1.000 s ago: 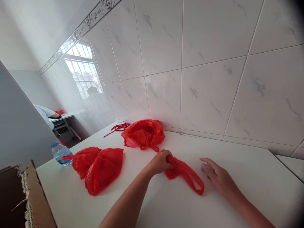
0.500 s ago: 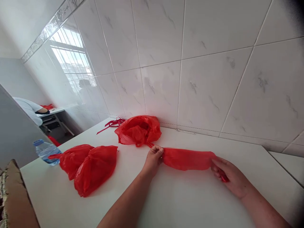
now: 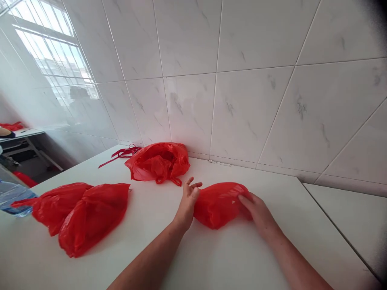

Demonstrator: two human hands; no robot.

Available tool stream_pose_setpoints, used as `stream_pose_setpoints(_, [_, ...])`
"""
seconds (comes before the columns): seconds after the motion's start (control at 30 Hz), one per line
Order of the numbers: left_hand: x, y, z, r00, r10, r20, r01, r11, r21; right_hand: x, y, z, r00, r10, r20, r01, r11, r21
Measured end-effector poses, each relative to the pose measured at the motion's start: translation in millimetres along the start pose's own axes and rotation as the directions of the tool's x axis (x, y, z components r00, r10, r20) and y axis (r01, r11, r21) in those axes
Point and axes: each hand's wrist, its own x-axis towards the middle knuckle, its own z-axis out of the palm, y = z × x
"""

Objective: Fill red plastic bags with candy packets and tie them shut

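Between my two hands a thin red plastic bag [image 3: 220, 204] is puffed out above the white table. My left hand [image 3: 186, 206] rests along its left side, fingers apart and pointing up. At the opposite end, my right hand [image 3: 260, 212] has its thumb over the plastic, with its fingers partly hidden behind or inside the red film. Beyond my left hand, close to the wall, an open red plastic bag [image 3: 142, 171] holds more crumpled red plastic. Two bunched red bags [image 3: 93, 217] lie together farther left.
Dark red ribbons [image 3: 125, 152] lie on the white table [image 3: 242, 257] near the tiled wall [image 3: 193, 108]. A clear water bottle [image 3: 13, 193] is cut by the left edge. Farther off stands another table [image 3: 32, 132] with a person's arm beside it. A second tabletop adjoins at right.
The red plastic, stretched flat between both hands before, is now puffed out and rounder. My left hand's pinch has opened, and my hands are closer together. The view has turned right.
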Motion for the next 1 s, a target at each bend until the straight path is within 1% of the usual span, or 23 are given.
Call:
stream_pose_setpoints(0.07, [-5,-3,5,0.999,0.017,0.043,-0.025,0.978,0.208,-5,-3,6,0.994,0.007,0.114,-0.004,1.000,-0.030])
stream_pose_setpoints(0.1, [-5,-4,5,0.999,0.025,0.045,-0.037,0.956,0.289,-6,-4,6,0.986,0.017,0.164,-0.014,1.000,-0.019])
stream_pose_setpoints(0.13, [-4,-5,4,0.999,0.032,0.025,-0.039,0.943,0.331,-6,-4,4,0.979,0.029,0.201,-0.031,0.999,0.010])
stream_pose_setpoints(0.17, [-2,-6,2,0.999,0.037,-0.011,-0.031,0.943,0.332,-5,-4,-1,0.974,0.044,0.220,-0.057,0.997,0.052])
stream_pose_setpoints(0.27, [7,-7,-7,0.992,-0.005,-0.128,0.030,0.981,0.191,1,1,-20,0.982,0.075,0.172,-0.112,0.969,0.220])
stream_pose_setpoints(0.33, [14,-6,-13,0.986,-0.048,-0.162,0.064,0.993,0.097,6,4,-33,0.989,0.086,0.124,-0.118,0.951,0.286])
stream_pose_setpoints(0.43, [18,-3,-16,0.979,-0.133,-0.152,0.126,0.991,-0.053,10,7,-42,0.991,0.098,0.092,-0.122,0.944,0.306])
stream_pose_setpoints(0.53, [19,-1,-15,0.969,-0.221,-0.112,0.195,0.959,-0.206,10,6,-41,0.989,0.108,0.099,-0.134,0.939,0.318])
stream_pose_setpoints(0.6, [17,1,-12,0.962,-0.261,-0.080,0.232,0.936,-0.265,10,5,-38,0.988,0.106,0.109,-0.138,0.929,0.343])
stream_pose_setpoints(0.73, [13,9,-9,0.952,-0.307,-0.009,0.290,0.907,-0.306,6,0,-34,0.984,0.136,0.116,-0.170,0.911,0.377])
stream_pose_setpoints(0.83, [12,11,-10,0.954,-0.300,0.003,0.288,0.913,-0.289,3,-4,-36,0.973,0.194,0.129,-0.229,0.893,0.386])
stream_pose_setpoints(0.9, [13,12,-12,0.962,-0.269,-0.035,0.251,0.932,-0.260,4,-3,-40,0.972,0.213,0.103,-0.237,0.868,0.437])
stream_pose_setpoints(0.93, [14,12,-14,0.967,-0.242,-0.075,0.218,0.946,-0.242,5,-2,-42,0.974,0.212,0.076,-0.223,0.852,0.473])
stream_pose_setpoints(1.0, [14,13,-15,0.972,-0.157,-0.176,0.123,0.974,-0.189,8,1,-46,0.981,0.195,-0.018,-0.155,0.829,0.537])
